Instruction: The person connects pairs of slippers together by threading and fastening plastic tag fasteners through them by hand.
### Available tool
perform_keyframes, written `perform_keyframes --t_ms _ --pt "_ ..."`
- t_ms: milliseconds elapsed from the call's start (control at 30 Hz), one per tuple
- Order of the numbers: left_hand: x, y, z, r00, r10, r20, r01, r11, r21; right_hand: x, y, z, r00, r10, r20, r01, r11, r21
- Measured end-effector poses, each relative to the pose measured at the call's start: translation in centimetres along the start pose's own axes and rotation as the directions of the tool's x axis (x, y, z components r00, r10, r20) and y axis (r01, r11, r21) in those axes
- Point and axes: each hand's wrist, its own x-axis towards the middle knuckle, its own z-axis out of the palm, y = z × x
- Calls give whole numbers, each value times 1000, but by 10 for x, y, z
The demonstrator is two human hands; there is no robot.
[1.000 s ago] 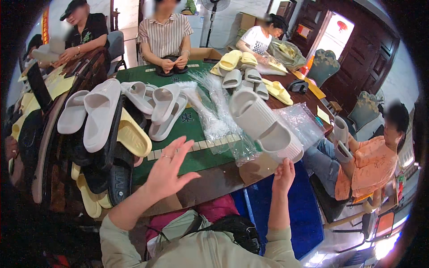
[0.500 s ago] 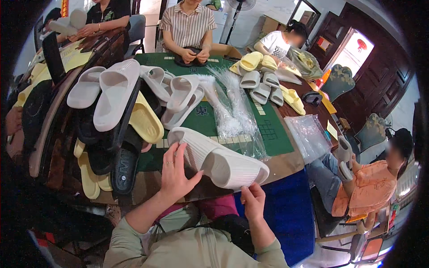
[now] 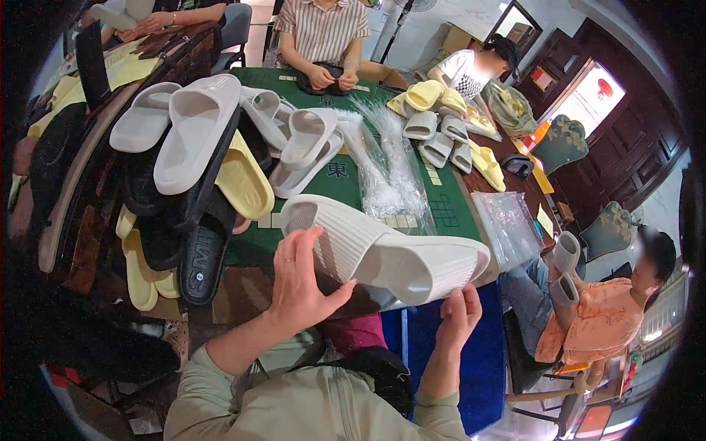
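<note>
Two pale grey slide sandals lie one partly inside the other over the table's near edge. The left slide sandal has a ribbed strap; my left hand grips its near side, thumb spread from the fingers. My right hand pinches the near edge of the right slide sandal, whose strap is ribbed too. To the left is a pile with a large grey slide sandal, a yellow one and a black one. Another grey pair sits beyond my left hand.
Clear plastic bags lie on the green table mat, and a flat bag is at the right edge. Grey and yellow slides are heaped at the far right. Seated people surround the table; one in orange holds grey slides.
The right slide sandal has moved rightward with my right hand, so the pair overlaps less and reaches further. My left hand keeps its hold. The view has shifted slightly.
</note>
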Motion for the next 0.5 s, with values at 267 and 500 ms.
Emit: perform_keyframes --t_ms 267,500 --pt "13 -24 -37 999 14 -42 -10 995 98 48 -8 -85 875 -334 -349 327 941 -80" --pt "18 -53 -31 923 113 367 -47 982 -183 69 0 -18 920 186 346 -30 911 -410"
